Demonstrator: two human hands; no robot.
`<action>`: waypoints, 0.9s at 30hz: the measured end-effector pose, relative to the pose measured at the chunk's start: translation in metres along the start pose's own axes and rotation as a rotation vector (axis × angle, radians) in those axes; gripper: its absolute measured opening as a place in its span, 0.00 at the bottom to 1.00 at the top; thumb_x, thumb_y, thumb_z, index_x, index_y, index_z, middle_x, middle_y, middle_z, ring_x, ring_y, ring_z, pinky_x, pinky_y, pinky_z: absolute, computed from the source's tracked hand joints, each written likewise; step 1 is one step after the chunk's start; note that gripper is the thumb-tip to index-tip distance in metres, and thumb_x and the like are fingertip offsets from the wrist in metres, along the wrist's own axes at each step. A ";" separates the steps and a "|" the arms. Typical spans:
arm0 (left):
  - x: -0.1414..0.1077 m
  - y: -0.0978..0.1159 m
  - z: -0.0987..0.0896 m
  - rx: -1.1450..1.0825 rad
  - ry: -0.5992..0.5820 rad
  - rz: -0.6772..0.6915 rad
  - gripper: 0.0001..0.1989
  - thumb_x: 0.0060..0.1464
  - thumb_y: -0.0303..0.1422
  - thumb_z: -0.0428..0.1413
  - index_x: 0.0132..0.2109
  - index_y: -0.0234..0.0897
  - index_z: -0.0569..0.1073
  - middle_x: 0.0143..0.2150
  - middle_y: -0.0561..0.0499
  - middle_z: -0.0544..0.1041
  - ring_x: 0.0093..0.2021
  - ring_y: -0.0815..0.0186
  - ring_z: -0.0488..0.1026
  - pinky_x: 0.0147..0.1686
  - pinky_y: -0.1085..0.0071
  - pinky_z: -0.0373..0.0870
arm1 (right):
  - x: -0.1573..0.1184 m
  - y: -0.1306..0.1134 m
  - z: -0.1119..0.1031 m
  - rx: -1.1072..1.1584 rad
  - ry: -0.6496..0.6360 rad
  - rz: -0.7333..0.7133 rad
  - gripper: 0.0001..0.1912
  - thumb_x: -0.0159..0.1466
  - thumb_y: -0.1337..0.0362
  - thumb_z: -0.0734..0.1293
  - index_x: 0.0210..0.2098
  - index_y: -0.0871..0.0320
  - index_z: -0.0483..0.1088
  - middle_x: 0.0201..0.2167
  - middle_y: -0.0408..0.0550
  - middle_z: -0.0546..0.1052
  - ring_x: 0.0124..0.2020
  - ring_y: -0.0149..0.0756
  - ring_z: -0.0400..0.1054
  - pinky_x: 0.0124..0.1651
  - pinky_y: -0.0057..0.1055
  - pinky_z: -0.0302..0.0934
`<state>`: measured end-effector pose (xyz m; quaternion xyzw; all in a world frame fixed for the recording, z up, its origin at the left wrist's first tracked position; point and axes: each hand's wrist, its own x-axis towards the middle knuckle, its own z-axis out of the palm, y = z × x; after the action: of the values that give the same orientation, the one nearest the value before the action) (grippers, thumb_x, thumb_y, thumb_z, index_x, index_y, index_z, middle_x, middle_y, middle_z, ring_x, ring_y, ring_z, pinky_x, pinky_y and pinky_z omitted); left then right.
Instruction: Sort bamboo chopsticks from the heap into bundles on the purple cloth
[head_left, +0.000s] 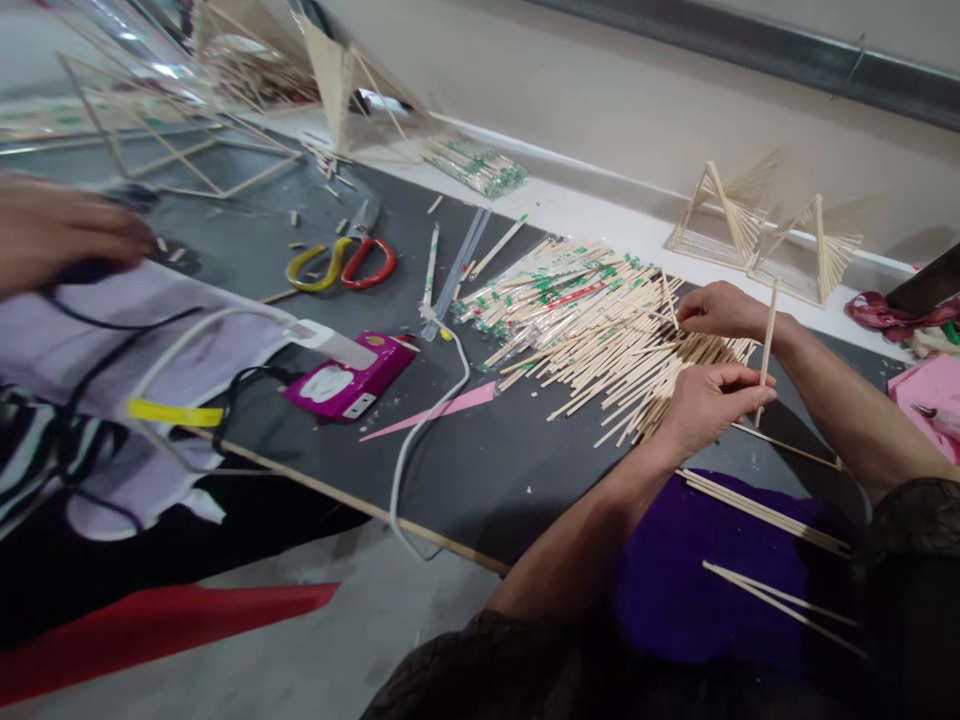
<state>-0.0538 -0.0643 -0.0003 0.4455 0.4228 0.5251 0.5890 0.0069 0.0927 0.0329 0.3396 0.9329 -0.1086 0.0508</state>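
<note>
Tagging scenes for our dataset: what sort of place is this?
Likely a craft or model-making workroom: a heap of thin wooden sticks and scissors lie on the dark table, with fanned stick models by the wall.

bare matt wood here on the loose sticks (600, 360), glossy clear plastic on the wrapped bundle (476, 166), shiny hard plastic on the socket block (358, 378), scissors (363, 228) showing metal blades, smooth plastic handles, and a matt bench (450, 480)!
</note>
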 end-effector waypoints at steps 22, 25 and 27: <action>-0.001 -0.002 0.002 -0.017 -0.014 -0.016 0.12 0.49 0.36 0.64 0.39 0.35 0.83 0.26 0.52 0.77 0.25 0.74 0.69 0.26 0.76 0.67 | 0.010 0.015 0.016 0.053 -0.010 0.095 0.13 0.57 0.61 0.66 0.37 0.56 0.81 0.30 0.42 0.80 0.32 0.33 0.71 0.34 0.27 0.55; -0.001 -0.001 0.002 -0.010 -0.021 -0.019 0.11 0.49 0.35 0.63 0.39 0.34 0.83 0.27 0.52 0.78 0.26 0.74 0.69 0.27 0.76 0.66 | 0.006 0.009 0.015 0.117 -0.075 0.080 0.14 0.57 0.60 0.66 0.36 0.57 0.82 0.27 0.41 0.79 0.29 0.31 0.69 0.31 0.26 0.54; -0.001 -0.001 0.001 0.015 -0.018 -0.012 0.11 0.49 0.35 0.63 0.38 0.34 0.83 0.27 0.52 0.78 0.26 0.74 0.69 0.26 0.76 0.64 | 0.004 0.004 0.016 0.149 -0.081 0.056 0.14 0.57 0.60 0.65 0.36 0.57 0.82 0.27 0.41 0.79 0.29 0.31 0.69 0.31 0.26 0.53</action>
<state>-0.0525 -0.0652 -0.0006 0.4523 0.4240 0.5142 0.5926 0.0062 0.0943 0.0157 0.3635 0.9096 -0.1899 0.0662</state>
